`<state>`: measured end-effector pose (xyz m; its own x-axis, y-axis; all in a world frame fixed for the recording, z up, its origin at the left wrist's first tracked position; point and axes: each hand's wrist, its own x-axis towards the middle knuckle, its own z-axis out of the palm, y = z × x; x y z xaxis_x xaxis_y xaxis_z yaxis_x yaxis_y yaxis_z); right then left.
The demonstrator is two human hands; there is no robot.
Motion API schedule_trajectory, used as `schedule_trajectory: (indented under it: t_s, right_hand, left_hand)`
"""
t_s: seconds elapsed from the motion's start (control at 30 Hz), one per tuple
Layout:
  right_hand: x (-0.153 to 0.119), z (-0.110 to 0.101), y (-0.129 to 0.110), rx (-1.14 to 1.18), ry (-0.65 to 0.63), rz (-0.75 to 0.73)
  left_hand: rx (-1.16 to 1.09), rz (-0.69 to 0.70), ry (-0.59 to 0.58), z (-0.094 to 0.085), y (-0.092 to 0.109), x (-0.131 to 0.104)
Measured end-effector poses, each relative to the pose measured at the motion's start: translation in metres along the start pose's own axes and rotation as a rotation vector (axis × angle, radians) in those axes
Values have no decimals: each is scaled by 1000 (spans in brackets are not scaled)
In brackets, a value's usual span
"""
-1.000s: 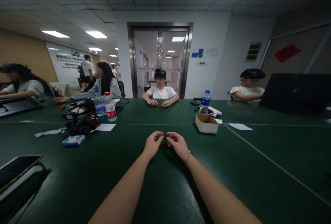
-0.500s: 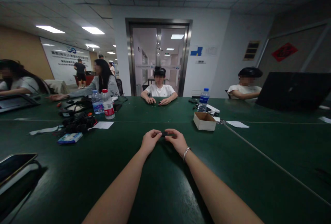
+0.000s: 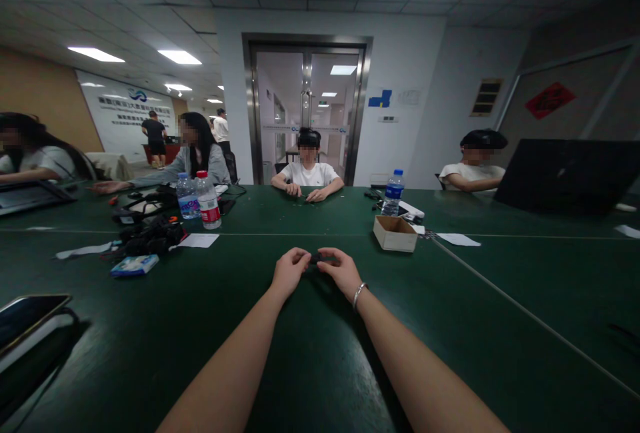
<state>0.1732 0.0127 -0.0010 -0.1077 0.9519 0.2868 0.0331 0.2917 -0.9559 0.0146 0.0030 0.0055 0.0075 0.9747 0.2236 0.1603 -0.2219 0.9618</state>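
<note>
A small dark object point(image 3: 315, 259) is held between my two hands, just above the green table point(image 3: 310, 346). My left hand point(image 3: 291, 272) pinches its left side with thumb and fingertips. On the other side, my right hand point(image 3: 342, 273) grips it the same way, with a silver bracelet point(image 3: 359, 294) at the wrist. The object is too small and dark to make out its kind.
An open cardboard box point(image 3: 395, 240) stands right of my hands, with a water bottle point(image 3: 393, 193) behind it. Two bottles, a blue-white packet point(image 3: 135, 265) and black gear point(image 3: 150, 236) lie left. People sit across the table.
My hands and the dark object stay nearly in place. In the background at left, a standing person in white has come into fuller view.
</note>
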Motion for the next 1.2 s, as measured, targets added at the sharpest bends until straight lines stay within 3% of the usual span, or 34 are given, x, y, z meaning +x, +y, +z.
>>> schedule_trajectory:
  t_s: [0.5, 0.77, 1.03, 1.2]
  right_hand:
    - [-2, -1, -3, 34, -36, 12]
    - [1, 0, 1, 139, -31, 85]
    - [3, 0, 1, 124, -24, 104]
    - [3, 0, 1, 140, -20, 97]
  left_hand:
    - [39, -39, 6, 1, -3, 2]
    - [23, 30, -31, -1, 5, -3]
    - [-67, 140, -42, -2, -3, 1]
    - [-161, 128, -57, -2, 0, 0]
